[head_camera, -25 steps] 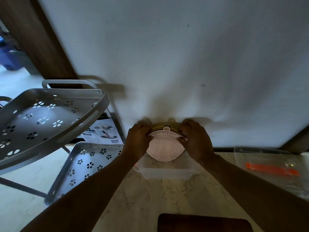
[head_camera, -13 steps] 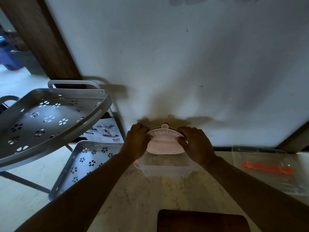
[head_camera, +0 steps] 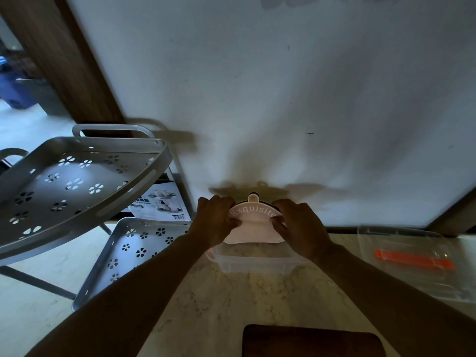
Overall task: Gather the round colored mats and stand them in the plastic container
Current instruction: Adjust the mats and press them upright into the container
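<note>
Nearly done, we judge: our left hand (head_camera: 215, 220) and right hand (head_camera: 300, 224) grip pinches the gathered mats (head_camera: 253, 225) upright, lower edges inside the plastic container (head_camera: 255, 261) below; release remains.

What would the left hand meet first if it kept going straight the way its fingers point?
The left hand points rightward across the pink mat; it would probably meet the right hand gripping the opposite edge, though depth is unclear.

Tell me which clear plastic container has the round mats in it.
The clear plastic container between both hands, holding the pink round mat; the other clear container, right, holds something orange.
</note>
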`<action>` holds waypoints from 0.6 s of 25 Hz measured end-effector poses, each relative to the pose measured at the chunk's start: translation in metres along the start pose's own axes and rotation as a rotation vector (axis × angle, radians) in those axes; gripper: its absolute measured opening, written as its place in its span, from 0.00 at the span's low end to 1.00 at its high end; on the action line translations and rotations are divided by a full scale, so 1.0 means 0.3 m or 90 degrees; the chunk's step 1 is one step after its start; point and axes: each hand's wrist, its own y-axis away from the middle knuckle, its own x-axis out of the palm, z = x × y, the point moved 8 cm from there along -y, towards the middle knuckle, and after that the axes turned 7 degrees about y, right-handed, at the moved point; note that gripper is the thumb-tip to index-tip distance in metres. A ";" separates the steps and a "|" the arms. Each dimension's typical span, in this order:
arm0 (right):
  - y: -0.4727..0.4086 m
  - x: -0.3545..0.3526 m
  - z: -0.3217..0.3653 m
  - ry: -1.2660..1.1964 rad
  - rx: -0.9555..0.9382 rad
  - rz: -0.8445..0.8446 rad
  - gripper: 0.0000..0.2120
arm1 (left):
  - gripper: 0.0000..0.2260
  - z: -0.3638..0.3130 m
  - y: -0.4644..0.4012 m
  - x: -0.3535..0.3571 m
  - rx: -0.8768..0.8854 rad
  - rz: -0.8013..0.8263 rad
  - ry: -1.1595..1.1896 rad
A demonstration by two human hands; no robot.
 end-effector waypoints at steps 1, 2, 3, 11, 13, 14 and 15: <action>0.004 0.000 -0.003 -0.003 0.002 0.006 0.13 | 0.13 -0.008 0.003 -0.009 0.010 -0.010 0.001; 0.006 0.002 -0.009 -0.006 0.008 0.019 0.14 | 0.11 -0.018 0.009 -0.014 0.021 -0.017 0.006; 0.004 0.005 -0.016 -0.005 0.019 0.035 0.15 | 0.10 -0.027 0.014 -0.016 0.031 -0.022 0.012; -0.022 -0.071 -0.040 -0.058 0.089 -0.055 0.09 | 0.08 -0.033 0.011 -0.109 -0.003 -0.121 0.125; -0.012 -0.037 -0.035 -0.031 0.114 -0.027 0.08 | 0.09 -0.023 0.009 -0.068 -0.039 -0.069 0.123; -0.010 -0.018 -0.027 -0.002 0.110 -0.007 0.08 | 0.11 -0.020 0.014 -0.039 -0.043 -0.040 0.087; -0.012 -0.006 -0.025 0.012 0.110 0.004 0.08 | 0.14 -0.014 0.020 -0.012 -0.044 -0.018 0.058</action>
